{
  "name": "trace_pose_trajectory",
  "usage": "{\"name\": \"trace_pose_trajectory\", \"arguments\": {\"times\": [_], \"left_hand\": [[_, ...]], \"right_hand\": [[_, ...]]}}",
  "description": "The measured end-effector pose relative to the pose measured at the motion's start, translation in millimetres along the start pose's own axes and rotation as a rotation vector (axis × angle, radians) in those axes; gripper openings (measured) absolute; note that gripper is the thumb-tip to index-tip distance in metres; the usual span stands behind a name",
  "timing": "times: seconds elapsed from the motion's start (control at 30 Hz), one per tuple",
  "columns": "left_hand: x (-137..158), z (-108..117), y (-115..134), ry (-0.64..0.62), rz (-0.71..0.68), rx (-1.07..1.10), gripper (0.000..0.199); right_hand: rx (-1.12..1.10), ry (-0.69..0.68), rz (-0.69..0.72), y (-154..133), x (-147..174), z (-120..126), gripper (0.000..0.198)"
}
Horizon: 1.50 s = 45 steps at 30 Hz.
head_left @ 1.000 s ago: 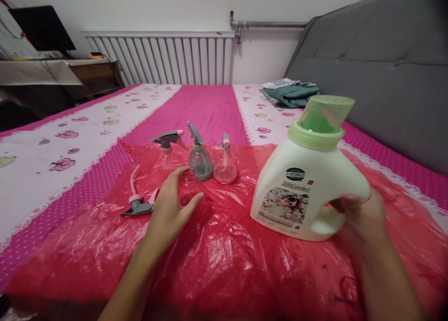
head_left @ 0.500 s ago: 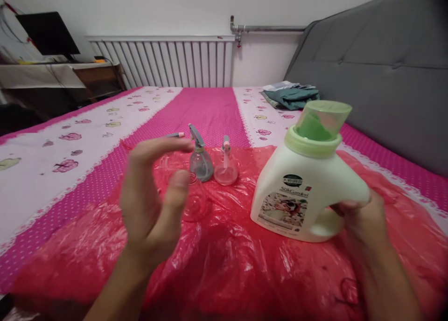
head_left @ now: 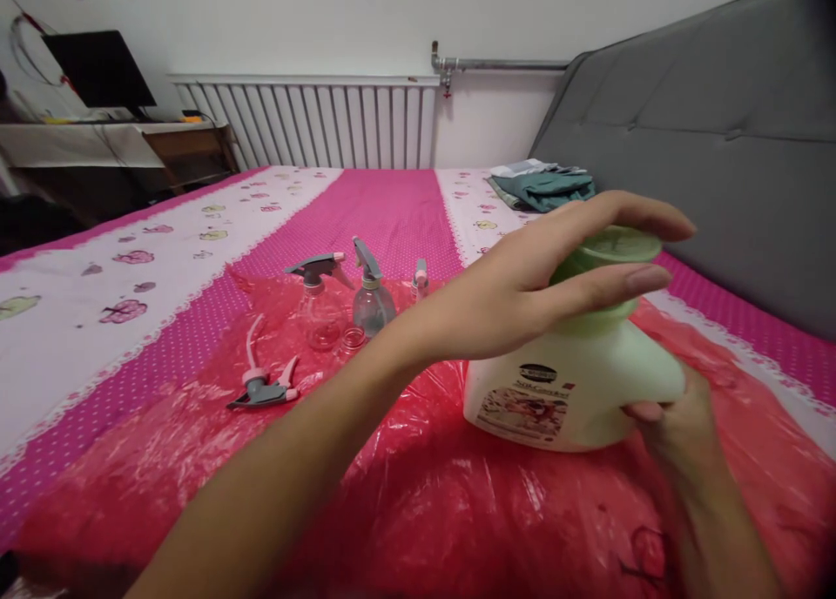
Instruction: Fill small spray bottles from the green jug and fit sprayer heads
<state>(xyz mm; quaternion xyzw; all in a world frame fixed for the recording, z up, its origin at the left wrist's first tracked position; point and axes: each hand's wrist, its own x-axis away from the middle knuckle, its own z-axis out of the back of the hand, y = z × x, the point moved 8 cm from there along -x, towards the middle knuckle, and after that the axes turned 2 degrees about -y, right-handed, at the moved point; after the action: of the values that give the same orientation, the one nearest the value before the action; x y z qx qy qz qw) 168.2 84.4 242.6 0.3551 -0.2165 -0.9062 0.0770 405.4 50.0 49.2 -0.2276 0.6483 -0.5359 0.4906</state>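
Observation:
A white laundry detergent jug (head_left: 588, 390) stands upright on red plastic sheeting, its printed label facing me. My right hand (head_left: 679, 416) is wrapped round the jug's handle at the right side. Across the jug's top lies my left hand (head_left: 542, 277), thumb in front and fingers behind the green cap (head_left: 620, 244), closed around it. Left of the jug are a clear spray bottle (head_left: 321, 312), a greyish spray bottle (head_left: 374, 307) and a third spray bottle (head_left: 420, 277), partly hidden by my left arm. A loose spray head (head_left: 265, 393) with its tube lies beside an open bottle neck (head_left: 353, 339).
The red plastic sheet (head_left: 444, 468) covers the near part of a pink bed (head_left: 392, 203). Folded clothes (head_left: 542, 185) lie at the back right, by a grey headboard (head_left: 705, 146). A radiator (head_left: 313, 124) and a desk with a monitor (head_left: 101, 68) are behind.
My left hand has moved right, from open in front of the spray bottles to around the jug's cap. The loose spray head has come into view. My right hand still holds the handle.

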Motion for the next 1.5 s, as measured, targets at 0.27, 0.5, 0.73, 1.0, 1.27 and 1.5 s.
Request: {"name": "trace_pose_trajectory", "arguments": {"times": [0.27,0.5,0.73,1.0,1.27,1.5], "left_hand": [[7.5,-9.9,-0.7,0.271,0.205,-0.053,0.025],[14.7,-15.9,-0.5,0.419,0.375,-0.067,0.023],[42.6,3.0,8.6,0.562,0.441,-0.027,0.021],[26.8,-3.4,12.3,0.323,0.136,-0.031,0.052],[8.0,19.1,27.0,0.526,0.259,-0.141,0.046],[84.2,112.0,24.5,0.902,0.136,-0.166,0.073]], "right_hand": [[0.036,0.011,-0.013,-2.9,0.1,-7.2,0.081],[0.064,-0.009,0.009,-10.0,2.6,-8.2,0.071],[0.027,-0.001,-0.021,2.0,-1.5,-2.6,0.077],[0.023,0.001,-0.046,7.1,-0.4,2.4,0.078],[0.025,-0.004,-0.073,8.1,-0.6,2.8,0.082],[-0.011,0.026,-0.125,19.3,-0.3,6.4,0.089]]}}
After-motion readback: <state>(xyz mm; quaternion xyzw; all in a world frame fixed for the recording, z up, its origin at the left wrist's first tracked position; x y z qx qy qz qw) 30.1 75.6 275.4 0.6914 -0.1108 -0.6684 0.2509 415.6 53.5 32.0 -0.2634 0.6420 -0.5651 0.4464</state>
